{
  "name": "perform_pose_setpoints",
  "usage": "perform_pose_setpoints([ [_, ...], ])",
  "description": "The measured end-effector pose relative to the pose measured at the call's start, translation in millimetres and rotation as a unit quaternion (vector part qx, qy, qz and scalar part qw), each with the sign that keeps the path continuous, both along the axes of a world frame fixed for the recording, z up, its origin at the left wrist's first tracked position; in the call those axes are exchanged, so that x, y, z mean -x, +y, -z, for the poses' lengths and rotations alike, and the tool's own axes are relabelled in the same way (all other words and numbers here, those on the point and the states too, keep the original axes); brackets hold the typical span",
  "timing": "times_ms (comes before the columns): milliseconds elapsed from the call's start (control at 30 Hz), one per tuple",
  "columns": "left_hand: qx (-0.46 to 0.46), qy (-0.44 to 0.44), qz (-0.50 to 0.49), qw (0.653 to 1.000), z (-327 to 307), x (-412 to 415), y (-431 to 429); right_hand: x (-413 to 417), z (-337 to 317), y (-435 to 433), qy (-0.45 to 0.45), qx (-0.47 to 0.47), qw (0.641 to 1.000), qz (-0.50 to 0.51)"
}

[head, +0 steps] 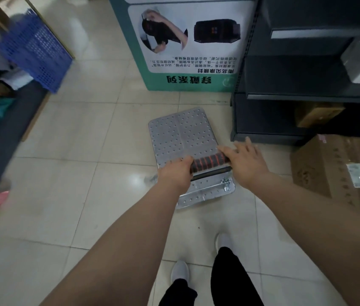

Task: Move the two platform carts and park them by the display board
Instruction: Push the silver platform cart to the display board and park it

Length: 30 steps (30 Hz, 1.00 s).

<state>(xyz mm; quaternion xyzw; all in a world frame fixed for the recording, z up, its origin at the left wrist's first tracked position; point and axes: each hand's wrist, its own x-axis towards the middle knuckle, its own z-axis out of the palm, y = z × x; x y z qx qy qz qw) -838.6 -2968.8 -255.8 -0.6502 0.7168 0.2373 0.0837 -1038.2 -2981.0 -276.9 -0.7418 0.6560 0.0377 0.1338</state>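
A silver perforated platform cart [183, 138] stands on the tiled floor just in front of me, its deck pointing toward the green and white display board [188, 47] a short way ahead. Its handle [210, 162] has a black and red ribbed grip. My left hand [177, 173] is closed around the handle's left end. My right hand [245, 160] rests on the right end with the fingers spread out, not wrapped. Only one cart is in view.
Dark shelving [307, 96] stands right of the cart, with cardboard boxes [340, 168] on the floor beside it. A blue plastic crate [35, 49] and cluttered goods line the left side. Pale floor tiles [75, 151] lie between. My feet [180, 270] are behind the cart.
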Motion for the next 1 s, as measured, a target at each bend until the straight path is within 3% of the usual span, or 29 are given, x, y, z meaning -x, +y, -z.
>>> perform_pose_setpoints([
  [333, -0.016, 0.055, -0.07, 0.996, 6, 86, -55, 66, -12, -75, 0.038, -0.018, 0.999, -0.016],
  [700, -0.015, 0.132, -0.072, 0.988, -6, 98, -64, 70, -33, -85, 0.036, -0.047, 0.997, -0.053],
  [900, -0.028, 0.055, -0.147, 0.987, -30, 42, -40, 22, -53, -76, -0.002, -0.07, 0.981, -0.179],
  [1000, -0.065, 0.01, -0.195, 0.979, -41, 5, -14, -14, -57, -64, 0.026, -0.081, 0.966, -0.246],
])
